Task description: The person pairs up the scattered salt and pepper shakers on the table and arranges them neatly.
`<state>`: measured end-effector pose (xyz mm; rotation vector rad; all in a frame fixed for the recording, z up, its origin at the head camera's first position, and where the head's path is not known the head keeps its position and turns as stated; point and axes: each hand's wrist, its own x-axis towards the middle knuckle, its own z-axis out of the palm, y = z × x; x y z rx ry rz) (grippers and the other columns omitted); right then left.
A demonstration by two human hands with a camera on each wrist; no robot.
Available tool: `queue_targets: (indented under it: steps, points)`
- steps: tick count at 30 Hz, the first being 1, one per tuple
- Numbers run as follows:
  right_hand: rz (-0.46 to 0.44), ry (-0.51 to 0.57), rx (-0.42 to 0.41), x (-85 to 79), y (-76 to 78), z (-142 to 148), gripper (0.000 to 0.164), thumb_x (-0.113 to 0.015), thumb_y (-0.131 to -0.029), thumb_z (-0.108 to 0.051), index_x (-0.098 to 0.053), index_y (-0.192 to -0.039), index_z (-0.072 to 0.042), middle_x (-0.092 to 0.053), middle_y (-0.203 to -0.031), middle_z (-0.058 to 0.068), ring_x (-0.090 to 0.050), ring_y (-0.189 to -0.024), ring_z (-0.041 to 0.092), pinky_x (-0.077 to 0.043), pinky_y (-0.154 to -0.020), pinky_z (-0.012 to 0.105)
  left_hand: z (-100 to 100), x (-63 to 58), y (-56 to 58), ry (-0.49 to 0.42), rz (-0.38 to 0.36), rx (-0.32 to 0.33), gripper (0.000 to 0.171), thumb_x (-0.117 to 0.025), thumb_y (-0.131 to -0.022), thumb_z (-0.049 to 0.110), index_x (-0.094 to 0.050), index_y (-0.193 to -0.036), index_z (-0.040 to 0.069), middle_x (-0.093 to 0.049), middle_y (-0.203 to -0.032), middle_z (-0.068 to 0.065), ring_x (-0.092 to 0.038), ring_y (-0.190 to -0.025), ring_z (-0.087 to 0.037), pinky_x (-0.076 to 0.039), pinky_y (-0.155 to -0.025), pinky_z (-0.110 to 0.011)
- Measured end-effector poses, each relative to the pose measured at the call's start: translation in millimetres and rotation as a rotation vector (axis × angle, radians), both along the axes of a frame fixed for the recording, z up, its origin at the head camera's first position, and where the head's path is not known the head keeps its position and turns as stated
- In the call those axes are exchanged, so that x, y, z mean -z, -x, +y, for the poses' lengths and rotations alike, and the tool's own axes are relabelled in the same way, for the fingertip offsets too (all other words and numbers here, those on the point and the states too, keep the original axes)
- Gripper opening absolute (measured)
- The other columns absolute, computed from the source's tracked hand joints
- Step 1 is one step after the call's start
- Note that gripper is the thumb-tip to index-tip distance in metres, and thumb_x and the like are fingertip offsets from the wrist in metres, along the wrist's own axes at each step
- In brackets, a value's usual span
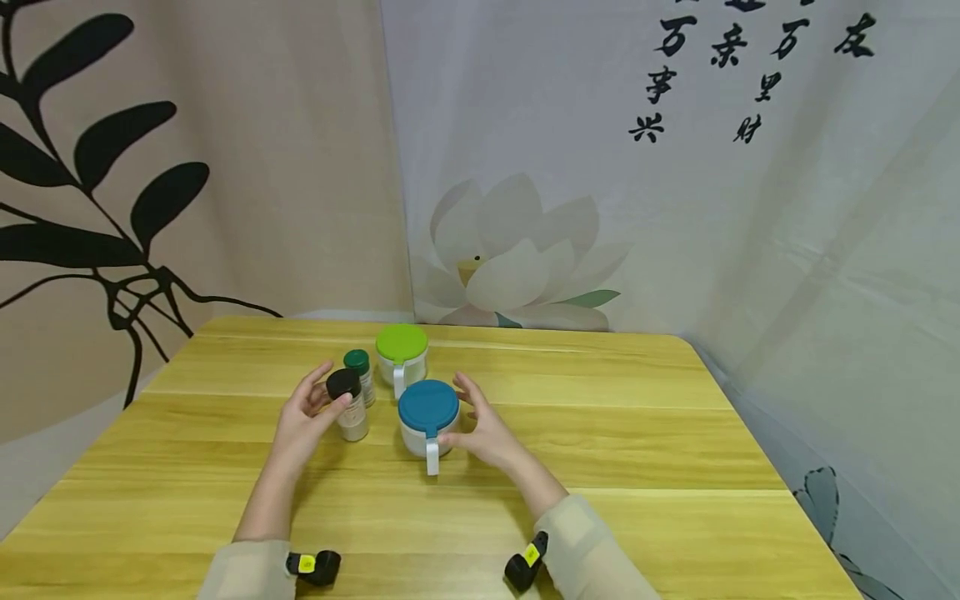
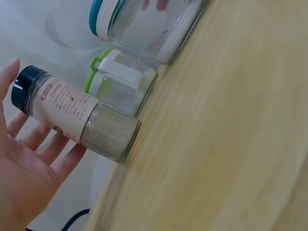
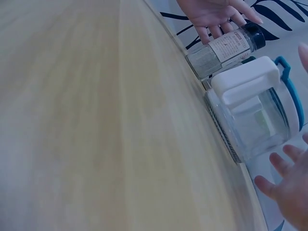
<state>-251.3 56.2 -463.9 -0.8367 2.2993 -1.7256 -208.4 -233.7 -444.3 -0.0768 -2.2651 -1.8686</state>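
A spice jar with a black cap (image 1: 345,382) and a printed label stands upright on the table. My left hand (image 1: 300,423) is beside it with fingers spread loosely; in the left wrist view the fingers pass behind the jar of pale powder (image 2: 109,130), and firm contact is not visible. To the right stands a clear, handled seasoning jar with a blue lid (image 1: 429,405). Around its right side my right hand (image 1: 491,433) curves loosely; the right wrist view shows the fingers (image 3: 281,166) apart from the glass jar (image 3: 257,120).
Behind these two are a small bottle with a dark green cap (image 1: 357,360) and a handled jar with a bright green lid (image 1: 402,342). They share a wooden table (image 1: 600,400), backed by a printed curtain (image 1: 525,100). Black wrist devices (image 1: 322,568) sit at both cuffs.
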Motion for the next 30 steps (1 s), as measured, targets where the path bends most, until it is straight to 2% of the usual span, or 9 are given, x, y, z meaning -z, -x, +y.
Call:
queue_targets:
  steps: [3, 5, 8, 13, 17, 21, 30]
  points:
    - [-0.012, -0.002, -0.014, 1.1, 1.0, -2, 0.104, -0.078, -0.08, -0.041, -0.012, -0.154, -0.01, -0.021, -0.155, 0.018, -0.027, -0.137, 0.036, -0.028, -0.106, 0.057, 1, -0.4, -0.2, -0.018, -0.007, 0.0, 0.07, -0.064, -0.094, 0.024, -0.027, -0.151, 0.01, -0.043, -0.141, -0.025, -0.037, -0.131, -0.037, -0.032, -0.105, -0.052]
    - [-0.018, 0.002, -0.021, 2.2, 1.7, -2, 0.105, -0.079, -0.079, -0.037, -0.011, -0.154, -0.008, -0.02, -0.155, 0.018, -0.025, -0.137, 0.038, -0.027, -0.106, 0.058, 2, -1.0, 0.0, -0.021, -0.01, -0.001, 0.068, -0.064, -0.094, 0.022, -0.027, -0.151, 0.009, -0.043, -0.14, -0.025, -0.039, -0.13, -0.036, -0.034, -0.104, -0.046]
    - [-0.034, 0.001, -0.024, 2.9, 2.2, -4, 0.105, -0.079, -0.079, -0.038, -0.01, -0.154, -0.009, -0.02, -0.155, 0.016, -0.024, -0.137, 0.039, -0.027, -0.106, 0.056, 4, -0.9, 0.2, -0.025, -0.014, -0.004, 0.067, -0.063, -0.095, 0.022, -0.027, -0.15, 0.007, -0.045, -0.139, -0.023, -0.042, -0.127, -0.03, -0.037, -0.102, -0.037]
    - [-0.057, 0.009, -0.021, 2.2, 0.8, -6, 0.105, -0.078, -0.078, -0.045, -0.013, -0.154, -0.013, -0.022, -0.155, 0.012, -0.027, -0.136, 0.035, -0.03, -0.107, 0.051, 5, 1.0, 1.1, -0.024, -0.005, -0.02, 0.066, -0.064, -0.094, 0.023, -0.03, -0.149, 0.007, -0.047, -0.137, -0.023, -0.047, -0.118, -0.013, -0.035, -0.1, -0.035]
    - [-0.072, 0.043, -0.034, 3.6, 0.5, -9, 0.106, -0.078, -0.077, -0.046, -0.013, -0.154, -0.014, -0.023, -0.155, 0.012, -0.03, -0.135, 0.034, -0.031, -0.106, 0.051, 5, 2.7, 2.4, -0.027, 0.008, -0.024, 0.065, -0.064, -0.094, 0.022, -0.031, -0.148, 0.005, -0.048, -0.136, -0.023, -0.049, -0.112, -0.003, -0.037, -0.095, -0.022]
    - [-0.079, 0.06, -0.036, 4.1, 0.8, -11, 0.108, -0.079, -0.075, -0.047, -0.014, -0.154, -0.014, -0.027, -0.153, 0.011, -0.031, -0.134, 0.033, -0.029, -0.105, 0.055, 6, 2.7, 3.4, -0.044, 0.018, -0.021, 0.062, -0.063, -0.094, 0.02, -0.033, -0.147, 0.007, -0.048, -0.135, -0.022, -0.05, -0.11, -0.004, -0.04, -0.087, -0.014]
    - [-0.11, 0.079, -0.049, 4.5, 1.2, -15, 0.11, -0.08, -0.075, -0.046, -0.011, -0.155, -0.015, -0.026, -0.153, 0.011, -0.026, -0.138, 0.033, -0.022, -0.107, 0.059, 9, 0.2, 4.5, -0.038, 0.03, -0.046, 0.06, -0.065, -0.093, 0.021, -0.038, -0.146, 0.01, -0.054, -0.126, -0.016, -0.053, -0.106, -0.008, -0.043, -0.084, -0.015]
